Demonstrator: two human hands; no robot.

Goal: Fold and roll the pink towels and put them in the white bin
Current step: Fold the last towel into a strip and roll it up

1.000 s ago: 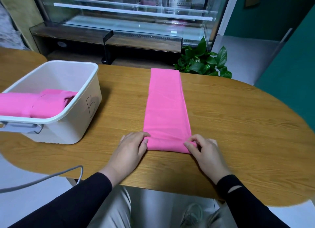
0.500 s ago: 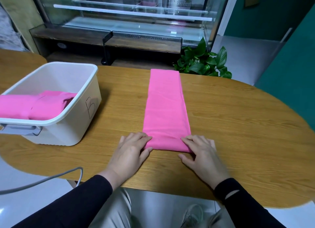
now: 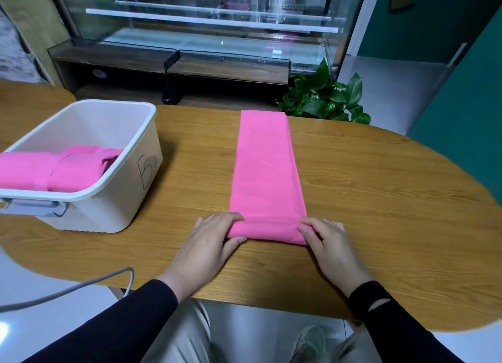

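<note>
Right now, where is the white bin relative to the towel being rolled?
In the head view, the white bin stands on the wooden table at the person's left, apart from the long pink towel, with pink towels already inside.

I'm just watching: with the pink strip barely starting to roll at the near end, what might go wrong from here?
1. The roll has only its first turn. The left hand and right hand hold its two ends, so uneven pushing could make it roll crooked.
2. The long towel strip reaches the table's far edge; its end might slip over.
3. The white bin already holds pink towels, so the fit may be tight.
</note>
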